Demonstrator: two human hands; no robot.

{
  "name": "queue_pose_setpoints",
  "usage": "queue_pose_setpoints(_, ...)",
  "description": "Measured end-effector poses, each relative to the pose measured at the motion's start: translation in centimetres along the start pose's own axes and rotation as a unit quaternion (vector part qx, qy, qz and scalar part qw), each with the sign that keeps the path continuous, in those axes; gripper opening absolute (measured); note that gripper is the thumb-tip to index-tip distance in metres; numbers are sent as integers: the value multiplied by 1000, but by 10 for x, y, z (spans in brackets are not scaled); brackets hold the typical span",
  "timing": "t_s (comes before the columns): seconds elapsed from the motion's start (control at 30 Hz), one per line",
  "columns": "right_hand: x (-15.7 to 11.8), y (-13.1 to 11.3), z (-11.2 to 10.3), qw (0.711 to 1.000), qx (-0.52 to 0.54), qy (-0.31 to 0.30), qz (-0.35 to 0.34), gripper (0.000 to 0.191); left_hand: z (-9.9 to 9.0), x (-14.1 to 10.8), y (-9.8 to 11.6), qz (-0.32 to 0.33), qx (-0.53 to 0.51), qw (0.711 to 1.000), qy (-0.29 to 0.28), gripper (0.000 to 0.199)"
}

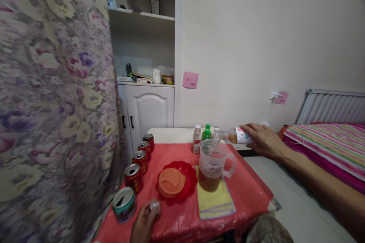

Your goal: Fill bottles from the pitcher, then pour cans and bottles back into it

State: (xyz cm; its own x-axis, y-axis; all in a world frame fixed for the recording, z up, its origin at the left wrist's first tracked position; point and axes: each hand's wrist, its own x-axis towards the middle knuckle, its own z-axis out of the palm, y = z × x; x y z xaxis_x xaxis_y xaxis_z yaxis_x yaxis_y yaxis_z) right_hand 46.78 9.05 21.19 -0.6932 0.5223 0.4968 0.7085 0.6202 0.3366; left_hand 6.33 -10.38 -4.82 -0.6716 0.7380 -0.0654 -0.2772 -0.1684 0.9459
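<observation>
1. Nearest the lens, here's the right arm, bare, reaching in from the lower right corner across the picture, with a patterned knee at the bottom edge.
2. Out at its end, the right hand is wrapped firmly around a bottle, tipped almost level, its neck pointing left above the pitcher.
3. And there's the pour! A thin stream drops into the clear pitcher, which stands upright, brown liquid in its lower part, foam above, handle to the right.
4. Underneath sits a folded yellow cloth, flat on the red-covered table.
5. Over to the left hand: low at the near edge, fingers pinched narrow on a small white cap.
6. Just beyond it, a red dish with a wavy rim carries an orange lid.
7. Down the left side, five cans stand in line: four red cans behind, one teal can closest.
8. Behind the pitcher, upright bottles cluster, a green bottle among them.
</observation>
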Motion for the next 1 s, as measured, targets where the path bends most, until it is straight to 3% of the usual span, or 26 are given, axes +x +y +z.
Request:
queue_pose_setpoints(0.67, 4, -4, -2, 1000, 1, 6, -7, 57, 3, -4, 4, 9, 44, 999, 15, 43)
queue_pose_setpoints(1.0, 7, -2, 1, 1000, -9, 7, -7, 55, 0, -1, -2, -6, -3, 1000, 7, 45)
